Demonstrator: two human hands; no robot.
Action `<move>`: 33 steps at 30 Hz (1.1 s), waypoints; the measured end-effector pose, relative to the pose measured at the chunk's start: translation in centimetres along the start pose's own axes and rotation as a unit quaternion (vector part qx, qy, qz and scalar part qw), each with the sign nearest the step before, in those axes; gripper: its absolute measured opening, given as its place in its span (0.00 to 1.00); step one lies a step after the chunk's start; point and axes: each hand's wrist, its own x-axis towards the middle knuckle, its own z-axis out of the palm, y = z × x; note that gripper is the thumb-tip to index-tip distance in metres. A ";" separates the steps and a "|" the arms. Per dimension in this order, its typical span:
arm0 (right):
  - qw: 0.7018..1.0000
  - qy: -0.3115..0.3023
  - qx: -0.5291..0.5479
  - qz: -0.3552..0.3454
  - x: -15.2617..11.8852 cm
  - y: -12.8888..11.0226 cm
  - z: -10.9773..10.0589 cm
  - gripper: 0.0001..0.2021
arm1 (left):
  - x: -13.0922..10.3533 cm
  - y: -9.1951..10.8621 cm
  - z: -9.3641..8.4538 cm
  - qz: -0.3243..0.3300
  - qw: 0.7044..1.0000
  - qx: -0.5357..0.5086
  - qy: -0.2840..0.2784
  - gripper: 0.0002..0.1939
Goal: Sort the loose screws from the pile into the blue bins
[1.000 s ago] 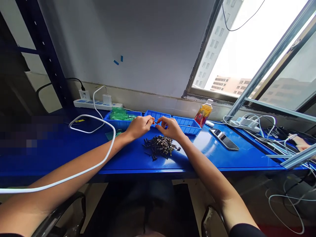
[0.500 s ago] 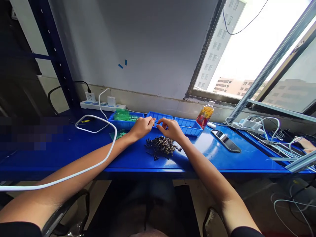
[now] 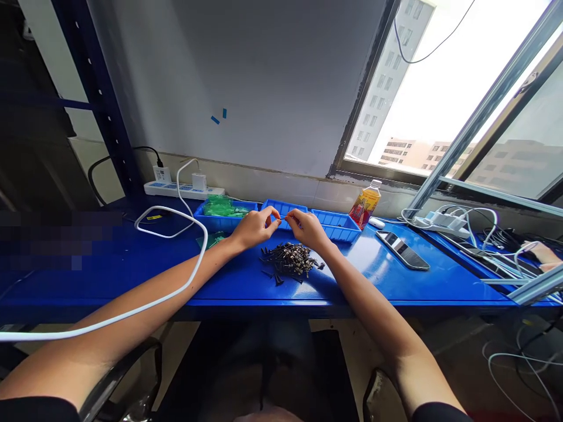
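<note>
Thumb and fingers of the left hand (image 3: 257, 228) have shifted since the earlier frame; both grips now pinch a small piece (image 3: 282, 218) between left hand and right hand (image 3: 309, 230), above the table (image 3: 373, 278), beyond the screw pile (image 3: 291, 259). Its long axis and direction are too small to tell.

Surface (image 3: 373, 281): smooth, glossy blue finish. Screw pile (image 3: 290, 259): shiny metallic and dark pieces. Trays (image 3: 341, 232): blue plastic, ribbed walls. Bottle (image 3: 365, 205): clear plastic, printed wrap. Phone (image 3: 402, 250): glossy dark face. Wall (image 3: 272, 88): matt grey.
</note>
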 end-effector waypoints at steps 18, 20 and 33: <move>1.000 -0.010 0.022 -0.007 -0.2 0.0 -0.4 0.05 | -0.1 0.1 0.4 -0.031 0.998 0.019 -0.054 0.14; 1.000 -0.013 0.019 -0.007 -0.2 0.0 -0.3 0.05 | -0.1 0.1 0.4 -0.026 0.998 0.016 -0.058 0.14; 0.987 0.104 0.026 0.124 0.1 3.1 -1.1 0.05 | -0.3 0.4 0.4 -0.033 0.983 0.086 -0.162 0.13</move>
